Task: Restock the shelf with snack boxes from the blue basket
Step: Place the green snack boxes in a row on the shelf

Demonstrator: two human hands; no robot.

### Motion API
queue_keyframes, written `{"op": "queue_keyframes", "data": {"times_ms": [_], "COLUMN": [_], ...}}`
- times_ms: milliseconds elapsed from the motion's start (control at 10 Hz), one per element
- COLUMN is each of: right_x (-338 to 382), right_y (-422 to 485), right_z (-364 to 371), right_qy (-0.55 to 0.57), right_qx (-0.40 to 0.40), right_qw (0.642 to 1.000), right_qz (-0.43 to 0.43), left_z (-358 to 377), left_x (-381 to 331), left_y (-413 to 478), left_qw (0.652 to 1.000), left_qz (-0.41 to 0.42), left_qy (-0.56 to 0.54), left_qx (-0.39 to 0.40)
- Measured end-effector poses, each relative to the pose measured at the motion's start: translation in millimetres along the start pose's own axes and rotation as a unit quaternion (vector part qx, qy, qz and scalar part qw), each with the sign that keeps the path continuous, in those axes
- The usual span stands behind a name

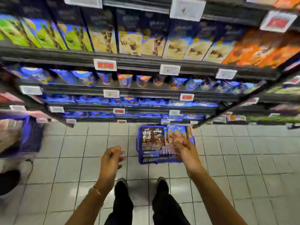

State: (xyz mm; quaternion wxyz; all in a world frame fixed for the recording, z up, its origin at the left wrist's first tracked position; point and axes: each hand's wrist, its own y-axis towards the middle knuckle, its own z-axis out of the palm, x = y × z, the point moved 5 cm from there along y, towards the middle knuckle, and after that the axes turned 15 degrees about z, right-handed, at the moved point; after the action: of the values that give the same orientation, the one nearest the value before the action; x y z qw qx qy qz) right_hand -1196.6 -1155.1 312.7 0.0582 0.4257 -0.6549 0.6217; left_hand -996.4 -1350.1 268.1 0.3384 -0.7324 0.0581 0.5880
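From the head camera, your blue plastic basket [139, 144] sits on the pale tiled floor [65, 159] just in front of your feet, close to the foot of the dark metal shelving [129, 60]. That placing probably keeps the stock within one stoop of the lower tiers. Inside the basket, brown snack boxes [151, 138] lie flat on the left and a blue-and-yellow box [176, 129] lies on the far right, faces up, so you can read them before choosing. Smaller dark packs fill the near side.

Your right hand [181, 143] reaches forward and down over the right half of the basket, palm turned inward, fingers fairly straight and spread, holding nothing. Motion blur hides whether the fingertips touch a box. Your left hand [112, 155] hangs short of the basket, to its left over bare tile, fingers loosely curled around nothing. It looks ready to steady a box once the right hand lifts one.

A second blue container [30, 137] stands blurred at the far left.
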Motion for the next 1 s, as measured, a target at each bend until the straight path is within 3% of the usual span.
{"op": "queue_keyframes", "data": {"times_ms": [200,400,600,800,1000], "right_x": [-109.3,-191.7,-267.5,-346.6,-394.6], "right_y": [90.7,229.0,394.0,532.9,617.9], "right_z": [-39.4,-37.2,3.5,43.2,77.1], "right_qy": [-0.011,-0.039,-0.099,-0.236,-0.287], "right_qx": [0.026,0.041,0.054,0.059,0.103], "right_qw": [0.987,0.957,0.962,0.955,0.938], "right_qz": [0.158,0.284,0.248,0.172,0.168], "left_z": [62.8,142.8,209.2,230.1,247.5], "left_x": [97.0,207.0,330.3,481.4,568.5], "left_y": [-11.2,31.1,127.7,237.3,288.2], "left_qw": [0.991,0.977,0.983,0.958,0.949], "left_qz": [-0.132,-0.212,-0.179,-0.205,-0.229], "left_qy": [0.003,-0.028,0.004,0.163,0.143], "left_qx": [-0.016,-0.024,0.032,0.113,0.16]}}
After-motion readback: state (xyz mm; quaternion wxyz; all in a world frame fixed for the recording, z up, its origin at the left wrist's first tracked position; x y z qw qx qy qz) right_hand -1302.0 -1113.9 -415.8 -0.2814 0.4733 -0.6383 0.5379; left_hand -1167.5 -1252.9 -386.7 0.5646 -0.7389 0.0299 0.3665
